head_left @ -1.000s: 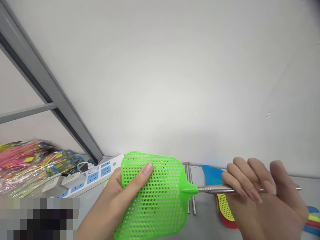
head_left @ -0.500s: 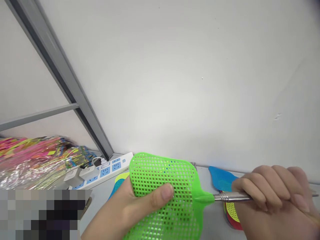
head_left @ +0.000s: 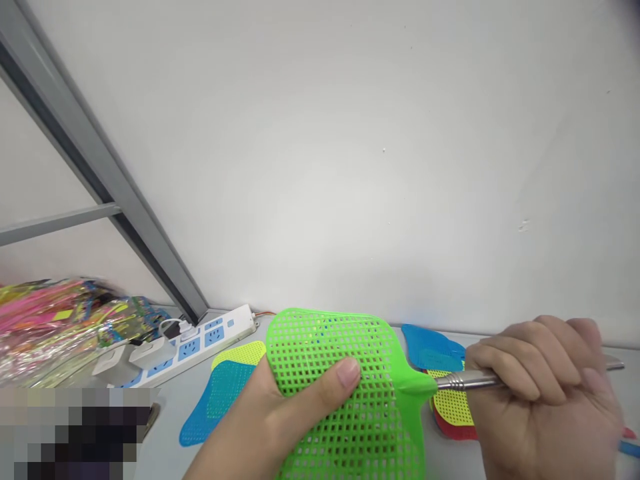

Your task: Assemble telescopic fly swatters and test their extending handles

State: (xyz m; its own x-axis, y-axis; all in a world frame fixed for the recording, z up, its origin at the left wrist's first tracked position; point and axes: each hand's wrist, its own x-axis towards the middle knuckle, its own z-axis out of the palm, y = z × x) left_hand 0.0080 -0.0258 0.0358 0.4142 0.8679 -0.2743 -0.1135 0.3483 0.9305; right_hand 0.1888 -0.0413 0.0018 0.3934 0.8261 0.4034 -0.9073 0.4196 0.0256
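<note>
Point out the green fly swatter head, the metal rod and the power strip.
Green fly swatter head (head_left: 367, 408): head view, on the middle of its mesh.
Metal rod (head_left: 473, 380): head view, on its bare stretch near the green neck.
Power strip (head_left: 202, 343): head view, on its socketed face.

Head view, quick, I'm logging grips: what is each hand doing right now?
Left hand: holding the green mesh paddle, thumb across its near face.
Right hand: closed around the metal rod.

We've got the swatter (head_left: 370, 427) in our left hand (head_left: 277, 410), rod (head_left: 470, 379) in our right hand (head_left: 543, 393), blurry, probably bagged stuff (head_left: 60, 333) off left.
</note>
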